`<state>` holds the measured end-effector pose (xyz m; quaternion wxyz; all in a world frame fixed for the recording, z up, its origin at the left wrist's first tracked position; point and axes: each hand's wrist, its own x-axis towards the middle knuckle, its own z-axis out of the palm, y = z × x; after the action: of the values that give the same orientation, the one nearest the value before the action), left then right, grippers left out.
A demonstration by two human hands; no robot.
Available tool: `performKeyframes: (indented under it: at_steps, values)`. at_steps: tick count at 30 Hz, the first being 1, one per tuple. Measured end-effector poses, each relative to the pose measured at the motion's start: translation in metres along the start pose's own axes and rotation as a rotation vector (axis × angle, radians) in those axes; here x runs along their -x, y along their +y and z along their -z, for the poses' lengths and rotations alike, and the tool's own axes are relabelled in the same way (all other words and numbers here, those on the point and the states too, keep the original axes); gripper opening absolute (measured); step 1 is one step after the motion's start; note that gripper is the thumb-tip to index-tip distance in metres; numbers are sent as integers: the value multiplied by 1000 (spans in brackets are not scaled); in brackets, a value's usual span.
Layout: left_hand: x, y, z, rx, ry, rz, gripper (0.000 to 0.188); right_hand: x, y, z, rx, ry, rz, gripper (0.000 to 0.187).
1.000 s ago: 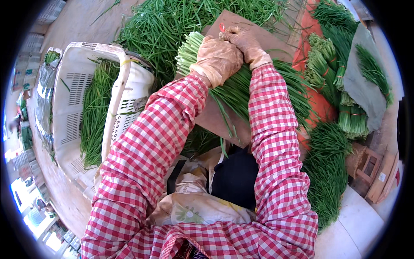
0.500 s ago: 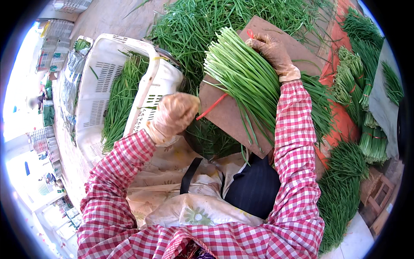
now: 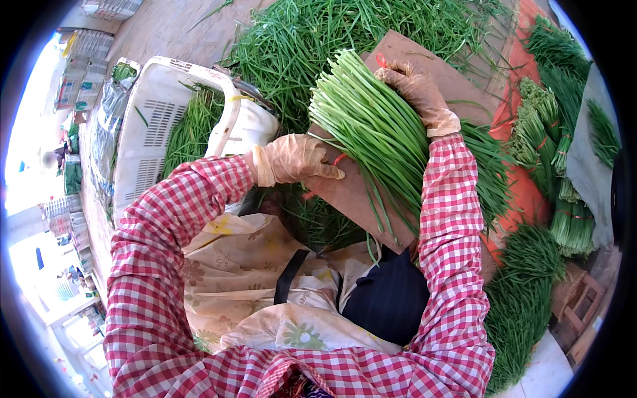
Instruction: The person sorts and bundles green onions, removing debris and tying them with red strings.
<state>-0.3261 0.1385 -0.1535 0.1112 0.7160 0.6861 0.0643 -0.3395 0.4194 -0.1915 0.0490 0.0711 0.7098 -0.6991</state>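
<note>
A thick bunch of garlic chives (image 3: pixel 368 109), pale stem ends toward the upper left, lies across a brown board (image 3: pixel 391 56) in front of me. A red tie (image 3: pixel 340 159) shows on both sides of the bunch, its middle hidden beneath the stems. My gloved left hand (image 3: pixel 295 159) is closed at the tie's near end, thumb and fingers pinched over the board's left corner. Along the far side of the bunch, my gloved right hand (image 3: pixel 418 96) is curled, fingertips closed on the other red end. Its wrist rests against the leaves.
A white slotted plastic basket (image 3: pixel 149 132) with loose chives stands at the left. Beyond the board spreads a heap of loose green leaves (image 3: pixel 358 26). Tied bunches (image 3: pixel 574 222) lie at the right beside an orange sheet (image 3: pixel 531 192); more chives (image 3: pixel 521 312) lie lower right.
My left hand has moved right and reached the near end of the red tie. Board, bunch and right hand have shifted slightly toward me.
</note>
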Motion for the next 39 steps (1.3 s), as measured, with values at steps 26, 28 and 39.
performKeyframes:
  at_steps: [26, 28, 39]
  values:
    - [-87, 123, 41, 1536, 1164, 789, 17, 55, -20, -50, 993, 372, 405, 20]
    - [-94, 117, 35, 1416, 1147, 806, 17, 64, -26, -57, 951, 376, 505, 20]
    - [-97, 68, 38, 1501, 844, 1121, 24, 87, -24, -48, 153, 230, 76, 14]
